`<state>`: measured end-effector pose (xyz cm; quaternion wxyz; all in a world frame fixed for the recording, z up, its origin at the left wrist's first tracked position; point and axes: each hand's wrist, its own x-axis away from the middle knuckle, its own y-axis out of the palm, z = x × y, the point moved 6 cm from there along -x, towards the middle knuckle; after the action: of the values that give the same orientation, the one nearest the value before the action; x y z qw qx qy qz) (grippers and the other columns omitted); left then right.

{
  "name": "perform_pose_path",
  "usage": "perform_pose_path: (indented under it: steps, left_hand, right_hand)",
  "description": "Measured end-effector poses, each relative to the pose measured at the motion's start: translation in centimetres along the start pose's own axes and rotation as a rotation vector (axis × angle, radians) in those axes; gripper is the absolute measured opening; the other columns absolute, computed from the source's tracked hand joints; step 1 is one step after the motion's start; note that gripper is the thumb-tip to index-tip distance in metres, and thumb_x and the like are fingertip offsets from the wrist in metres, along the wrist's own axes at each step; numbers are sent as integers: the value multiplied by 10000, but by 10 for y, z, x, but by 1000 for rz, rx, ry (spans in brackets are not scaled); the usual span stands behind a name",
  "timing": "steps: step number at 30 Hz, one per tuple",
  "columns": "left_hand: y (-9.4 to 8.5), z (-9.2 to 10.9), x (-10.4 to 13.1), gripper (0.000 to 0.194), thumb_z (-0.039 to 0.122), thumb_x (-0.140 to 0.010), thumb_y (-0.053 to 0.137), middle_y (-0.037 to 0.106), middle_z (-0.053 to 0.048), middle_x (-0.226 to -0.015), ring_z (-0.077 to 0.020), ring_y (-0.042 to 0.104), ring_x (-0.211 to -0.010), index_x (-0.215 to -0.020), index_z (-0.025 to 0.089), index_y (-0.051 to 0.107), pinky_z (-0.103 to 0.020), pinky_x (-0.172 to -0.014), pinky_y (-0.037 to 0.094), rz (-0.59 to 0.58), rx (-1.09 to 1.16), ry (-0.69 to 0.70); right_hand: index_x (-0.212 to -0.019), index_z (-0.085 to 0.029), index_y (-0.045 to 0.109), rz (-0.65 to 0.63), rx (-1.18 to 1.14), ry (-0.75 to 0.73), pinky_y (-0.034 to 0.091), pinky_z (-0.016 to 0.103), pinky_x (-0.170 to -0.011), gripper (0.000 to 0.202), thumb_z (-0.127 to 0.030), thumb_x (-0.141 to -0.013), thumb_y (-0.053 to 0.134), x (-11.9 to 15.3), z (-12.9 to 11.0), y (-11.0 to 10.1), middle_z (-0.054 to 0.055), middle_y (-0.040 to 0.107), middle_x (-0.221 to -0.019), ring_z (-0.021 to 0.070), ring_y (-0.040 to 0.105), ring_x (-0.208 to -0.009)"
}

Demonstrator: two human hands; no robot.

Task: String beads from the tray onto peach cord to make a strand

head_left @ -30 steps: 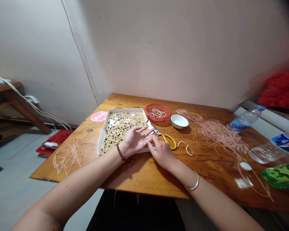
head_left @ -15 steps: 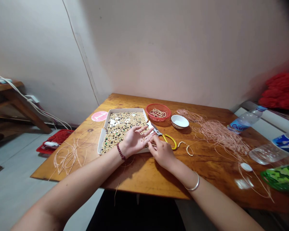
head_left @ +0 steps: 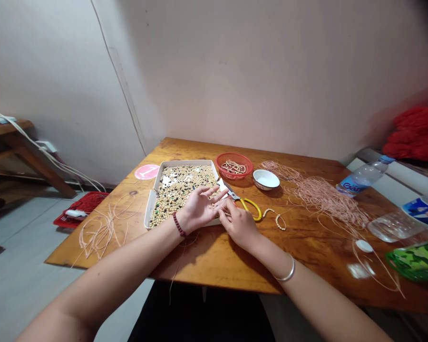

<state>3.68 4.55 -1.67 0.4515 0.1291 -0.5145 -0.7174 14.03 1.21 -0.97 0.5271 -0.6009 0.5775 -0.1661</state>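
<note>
My left hand (head_left: 201, 205) is palm up with its fingers stretched out, above the near right part of a white tray (head_left: 150, 209) of small beads (head_left: 174, 199), mostly cream with dark and green ones. A few tiny beads seem to rest near its fingers. My right hand (head_left: 238, 223) is closed in a pinch, fingertips against the left fingers, apparently on a thin cord; the tip is too small to make out. A loose cord (head_left: 176, 275) hangs over the table's front edge below the hands. Yellow-handled scissors (head_left: 251, 209) lie just beyond my right hand.
A red basket (head_left: 251, 168) holds beaded strings, beside a white bowl (head_left: 266, 179). A short beaded string (head_left: 280, 223) lies to the right. Cord bundles lie left (head_left: 102, 232) and right (head_left: 328, 199). Plastic bottles (head_left: 364, 178) and a green packet (head_left: 417, 261) stand or lie far right.
Hardly anything differs. Both hands stay together over the tray's near right side, with only slight finger movement.
</note>
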Motion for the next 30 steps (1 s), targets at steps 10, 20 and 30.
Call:
perform_pose_path:
  steps: [10,20,30]
  left_hand:
    - [1,0,1,238,215,-794,487,609,-146,-1134,-217,646,-892,-1018,152,537,-273,-610,544,17,-3,5]
    - [0,0,0,228,214,-793,496,610,-141,-1113,-212,650,-873,-1008,149,536,-271,-629,547,-9,-5,-3]
    - [-3,-1,-2,256,226,-792,509,606,-136,-1129,-206,649,-883,-1037,157,533,-270,-649,543,-36,-13,-8]
  right_hand:
    - [-907,-208,545,-16,-17,5,328,243,-565,158,-307,-906,421,0,-1,-1,23,697,-742,184,647,-661]
    - [-911,-202,547,-6,-8,6,317,250,-557,159,-298,-910,420,0,-1,-2,26,699,-748,187,646,-657]
    - [-921,-206,548,-12,-10,4,333,246,-567,167,-305,-914,414,0,-1,-1,31,706,-775,186,651,-675]
